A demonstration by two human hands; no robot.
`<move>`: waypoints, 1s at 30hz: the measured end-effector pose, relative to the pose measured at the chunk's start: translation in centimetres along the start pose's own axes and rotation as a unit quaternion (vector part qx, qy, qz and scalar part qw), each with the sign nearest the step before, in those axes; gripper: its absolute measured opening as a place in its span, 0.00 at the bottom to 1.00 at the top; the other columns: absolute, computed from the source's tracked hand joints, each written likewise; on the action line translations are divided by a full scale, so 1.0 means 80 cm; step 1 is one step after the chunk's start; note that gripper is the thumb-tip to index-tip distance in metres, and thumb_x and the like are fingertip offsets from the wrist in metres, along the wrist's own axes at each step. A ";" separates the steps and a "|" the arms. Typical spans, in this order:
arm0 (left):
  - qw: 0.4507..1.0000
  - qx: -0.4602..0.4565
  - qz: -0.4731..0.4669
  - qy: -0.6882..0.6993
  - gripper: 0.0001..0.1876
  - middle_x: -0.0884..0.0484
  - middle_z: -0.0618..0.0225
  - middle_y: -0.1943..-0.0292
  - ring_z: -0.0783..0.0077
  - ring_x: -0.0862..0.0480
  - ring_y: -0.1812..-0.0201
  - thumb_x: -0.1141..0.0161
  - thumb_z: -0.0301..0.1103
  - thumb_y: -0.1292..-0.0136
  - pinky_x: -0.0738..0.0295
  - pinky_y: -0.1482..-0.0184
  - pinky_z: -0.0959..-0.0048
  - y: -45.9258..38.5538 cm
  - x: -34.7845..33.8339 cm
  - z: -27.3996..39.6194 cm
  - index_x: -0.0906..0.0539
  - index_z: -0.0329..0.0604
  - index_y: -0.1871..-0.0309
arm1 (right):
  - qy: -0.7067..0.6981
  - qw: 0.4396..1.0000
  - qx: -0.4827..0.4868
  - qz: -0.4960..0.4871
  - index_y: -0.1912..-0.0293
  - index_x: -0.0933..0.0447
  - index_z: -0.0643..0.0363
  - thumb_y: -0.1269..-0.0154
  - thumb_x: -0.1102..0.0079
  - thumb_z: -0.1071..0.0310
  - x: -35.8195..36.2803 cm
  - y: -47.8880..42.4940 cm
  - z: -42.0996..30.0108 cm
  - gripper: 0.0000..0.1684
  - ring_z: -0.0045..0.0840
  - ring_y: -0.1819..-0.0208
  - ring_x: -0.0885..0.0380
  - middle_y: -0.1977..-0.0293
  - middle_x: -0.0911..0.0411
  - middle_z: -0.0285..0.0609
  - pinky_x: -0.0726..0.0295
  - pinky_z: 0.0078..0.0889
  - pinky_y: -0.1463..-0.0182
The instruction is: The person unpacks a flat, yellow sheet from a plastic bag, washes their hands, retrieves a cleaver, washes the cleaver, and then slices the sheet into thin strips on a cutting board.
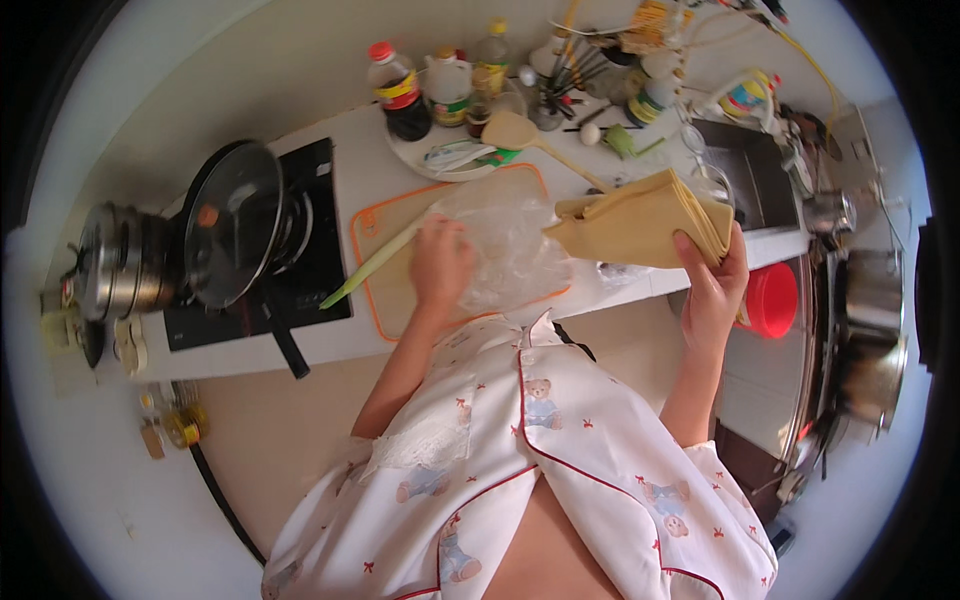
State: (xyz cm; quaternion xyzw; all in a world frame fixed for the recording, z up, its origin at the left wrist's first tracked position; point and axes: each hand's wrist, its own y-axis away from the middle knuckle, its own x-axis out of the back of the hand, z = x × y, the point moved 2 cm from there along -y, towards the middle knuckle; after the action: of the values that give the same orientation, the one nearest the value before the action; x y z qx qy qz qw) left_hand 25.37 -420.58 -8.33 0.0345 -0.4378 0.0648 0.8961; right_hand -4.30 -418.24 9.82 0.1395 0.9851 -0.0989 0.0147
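My right hand (712, 274) grips a folded stack of yellow sheets (637, 225), apparently tofu skin, with the thumb on its near face. The stack is held up over the right part of the counter. My left hand (444, 259) is at the left edge of a clear plastic bag (514, 255), its fingers blurred; whether they pinch the bag cannot be made out. Under the bag lies a cutting board with an orange rim (379, 319). A green onion stalk (375, 261) slants across the board's left side, its upper end close to my left hand.
A glass-lidded pan (234, 225) stands on the black cooktop (319, 195), its handle (285, 337) jutting past the counter's front. Behind the board, a plate (405, 161) holds sauce bottles (405, 97) and a spatula (517, 133). At right are a sink (750, 176) and a red bucket (772, 300).
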 end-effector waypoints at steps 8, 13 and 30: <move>0.955 0.181 -0.141 0.186 0.34 0.19 0.52 0.43 0.55 0.22 0.38 0.35 0.59 0.37 0.28 0.37 0.61 -0.021 -0.035 -0.083 0.18 0.32 0.44 | 0.084 0.991 0.021 0.098 0.46 0.24 0.63 0.35 0.32 0.76 0.039 -0.007 -0.007 0.18 0.15 0.54 0.23 0.55 0.19 0.34 0.26 0.18 0.48; 0.994 0.040 -0.095 -0.034 0.62 0.45 0.44 0.23 0.49 0.45 0.22 0.37 0.75 0.49 0.44 0.31 0.32 0.048 -0.099 0.012 0.38 0.24 0.27 | 0.143 0.979 0.044 0.141 0.49 0.23 0.63 0.33 0.32 0.74 0.055 -0.013 -0.002 0.15 0.13 0.57 0.24 0.59 0.20 0.31 0.27 0.16 0.50; 0.994 0.050 0.017 0.092 0.15 0.17 0.59 0.53 0.64 0.15 0.54 0.43 0.19 0.36 0.20 0.51 0.71 0.090 0.259 0.002 0.15 0.38 0.48 | 0.113 0.984 -0.125 -0.053 0.52 0.23 0.63 0.40 0.32 0.77 -0.049 0.007 0.173 0.16 0.16 0.60 0.21 0.61 0.17 0.35 0.21 0.24 0.56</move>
State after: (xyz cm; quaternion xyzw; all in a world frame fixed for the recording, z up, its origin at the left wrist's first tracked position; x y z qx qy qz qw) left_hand 36.80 -411.70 8.17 0.0658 -0.3507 0.1047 0.9283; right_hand -0.34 -421.55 -3.64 0.0942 0.9911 0.0410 -0.0850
